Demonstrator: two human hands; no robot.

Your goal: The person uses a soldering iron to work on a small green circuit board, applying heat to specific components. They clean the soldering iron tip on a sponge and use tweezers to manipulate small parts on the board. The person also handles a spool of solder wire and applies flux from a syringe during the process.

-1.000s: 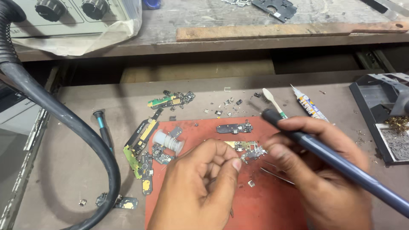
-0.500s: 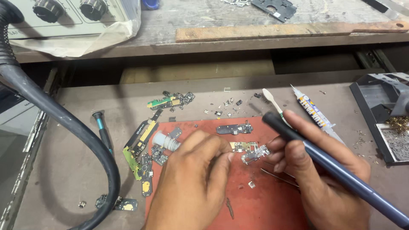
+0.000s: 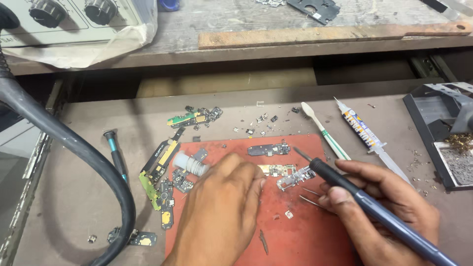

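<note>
Nearest us, our right hand (image 3: 389, 207) has its grip closed around a blue soldering iron (image 3: 379, 209), held like a pen, with a pair of tweezers (image 3: 310, 197) tucked under the same fingers. The iron's tip points up and left, ending just above a small metal-framed circuit board (image 3: 294, 178). That board lies just left of this grip on a red mat (image 3: 305, 231). Our left hand (image 3: 221, 212) rests on the mat with fingers curled down; we cannot tell whether its grip holds anything.

Left of the left hand lie one white tape roll (image 3: 189, 164) and a row of flex boards (image 3: 160, 170) along the mat's left edge. Just beyond the iron's tip sits one dark board (image 3: 268, 149). The lower right of the mat is mostly bare.

Farther off on the worktop (image 3: 74, 197) we count one white brush (image 3: 325, 132), one paste syringe (image 3: 362, 130) and one screwdriver (image 3: 114, 152). A thick black hose (image 3: 64, 138) curves down the left side; a black stand (image 3: 438, 128) closes the right edge.
</note>
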